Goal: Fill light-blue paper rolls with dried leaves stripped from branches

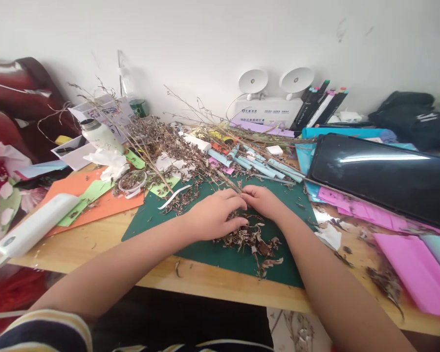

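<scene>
My left hand [214, 215] and my right hand [264, 201] meet over a green cutting mat [150, 222]. Both have their fingers curled and pinched on the near end of a dried branch [190, 161]. The branch runs away to the upper left, its twigs full of brown leaves. Under my hands lies a heap of crumbled dry leaves [253, 239]. More bare twigs [205, 115] lie behind, reaching toward the wall.
Orange and green paper [91, 195], a small clear dish [132, 182] and a white bottle [100, 139] lie left. Rolled blue paper tubes [256, 164] sit behind the mat. A black tablet [385, 176] and pink sheets [407, 259] fill the right. Leaf litter covers the wooden table edge [212, 281].
</scene>
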A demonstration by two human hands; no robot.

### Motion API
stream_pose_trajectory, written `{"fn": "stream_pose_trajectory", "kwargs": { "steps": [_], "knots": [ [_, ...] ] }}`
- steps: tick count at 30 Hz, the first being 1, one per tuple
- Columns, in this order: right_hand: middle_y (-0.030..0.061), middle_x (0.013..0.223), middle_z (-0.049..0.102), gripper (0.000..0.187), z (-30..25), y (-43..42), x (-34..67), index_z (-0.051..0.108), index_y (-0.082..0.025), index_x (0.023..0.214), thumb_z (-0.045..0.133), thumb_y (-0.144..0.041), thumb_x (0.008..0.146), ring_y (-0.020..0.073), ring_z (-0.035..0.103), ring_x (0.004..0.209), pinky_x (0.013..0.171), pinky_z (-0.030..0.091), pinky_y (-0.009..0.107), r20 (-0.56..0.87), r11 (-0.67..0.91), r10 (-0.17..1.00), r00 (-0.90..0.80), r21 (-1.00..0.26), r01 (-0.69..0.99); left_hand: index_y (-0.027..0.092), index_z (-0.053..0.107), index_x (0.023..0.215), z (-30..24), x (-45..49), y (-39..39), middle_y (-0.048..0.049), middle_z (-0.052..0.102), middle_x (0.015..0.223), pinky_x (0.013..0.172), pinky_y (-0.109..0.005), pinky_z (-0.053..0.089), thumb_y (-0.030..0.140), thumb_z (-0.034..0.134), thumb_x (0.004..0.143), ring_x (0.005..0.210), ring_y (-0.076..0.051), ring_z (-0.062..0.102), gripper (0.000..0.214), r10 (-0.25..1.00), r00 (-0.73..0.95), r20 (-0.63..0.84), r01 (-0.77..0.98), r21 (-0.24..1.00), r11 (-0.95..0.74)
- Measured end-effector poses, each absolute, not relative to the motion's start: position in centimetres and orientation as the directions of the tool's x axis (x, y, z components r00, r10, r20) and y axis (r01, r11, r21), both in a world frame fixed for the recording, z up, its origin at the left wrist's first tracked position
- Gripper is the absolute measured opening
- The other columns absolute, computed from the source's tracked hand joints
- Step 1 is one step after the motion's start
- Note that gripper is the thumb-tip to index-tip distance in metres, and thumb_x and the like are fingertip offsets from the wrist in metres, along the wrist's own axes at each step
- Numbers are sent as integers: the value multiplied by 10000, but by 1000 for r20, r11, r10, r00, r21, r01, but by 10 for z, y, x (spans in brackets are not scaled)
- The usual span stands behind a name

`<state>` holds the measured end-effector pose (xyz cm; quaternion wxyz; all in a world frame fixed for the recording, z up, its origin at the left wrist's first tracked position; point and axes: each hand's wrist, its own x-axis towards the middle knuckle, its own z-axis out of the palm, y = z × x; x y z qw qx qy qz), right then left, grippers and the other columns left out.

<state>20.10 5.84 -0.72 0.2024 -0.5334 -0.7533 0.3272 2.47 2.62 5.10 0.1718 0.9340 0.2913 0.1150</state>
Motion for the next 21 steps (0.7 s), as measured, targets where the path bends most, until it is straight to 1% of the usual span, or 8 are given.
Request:
{"fn": "stream_pose_trajectory", "kwargs": {
  "steps": [3,5,6,8,10,12,16,21],
  "knots": [
    [-52,523,380,300,-5,57,202,373,-193,567,391,-436,741,101,360,511,505,268,229,-76,177,937,-342,-739,650,157,516,1006,65,7,37,-70,572,1009,835,-269,417,310,376,847,943,-145,521,262,580,797,167,413,549,-727],
    [-58,507,389,299,-4,56,203,379,-193,573,401,-437,744,93,354,474,487,263,228,-96,148,937,-336,-762,631,146,524,983,72,-6,49,-65,598,935,774,-264,437,296,297,871,862,-133,550,294,676,714,185,498,544,-675],
    [-60,502,391,299,-3,56,203,378,-193,571,406,-433,746,89,349,459,480,262,227,-102,137,937,-335,-774,618,143,536,952,73,-12,55,-68,602,900,757,-282,436,298,283,871,840,-144,551,308,721,661,209,577,473,-666],
    [-61,500,393,296,-2,55,203,375,-192,566,410,-421,750,83,343,446,474,261,226,-107,120,936,-336,-800,588,151,559,903,71,-19,69,-84,590,935,805,-351,397,315,370,833,909,-194,521,260,702,662,262,675,198,-711],
    [-61,500,395,296,-2,54,203,376,-191,570,406,-418,757,78,337,435,467,264,224,-111,104,932,-345,-830,548,192,545,978,64,-20,82,-94,536,1092,884,-425,309,314,471,782,1044,-248,442,243,589,769,250,625,-99,-774],
    [-61,503,398,297,-3,53,203,377,-190,586,394,-425,766,71,330,425,457,266,219,-116,86,925,-361,-863,499,246,490,1079,57,-15,93,-84,472,1197,907,-453,245,293,476,786,1107,-262,379,298,476,853,215,521,-289,-803],
    [-72,495,361,290,-6,51,203,377,-192,628,368,-440,779,60,301,400,417,243,207,-142,36,903,-405,-915,401,233,504,1037,53,4,114,-88,558,1031,781,-391,285,211,293,868,950,-217,456,271,343,927,152,374,-430,-822],
    [-80,495,332,287,-7,51,203,370,-193,636,367,-437,787,52,273,391,399,229,198,-176,-17,877,-447,-941,337,183,562,873,59,14,135,-91,589,775,627,-336,272,187,223,880,723,-180,486,340,230,973,-9,197,-481,-854]
  ]
}}
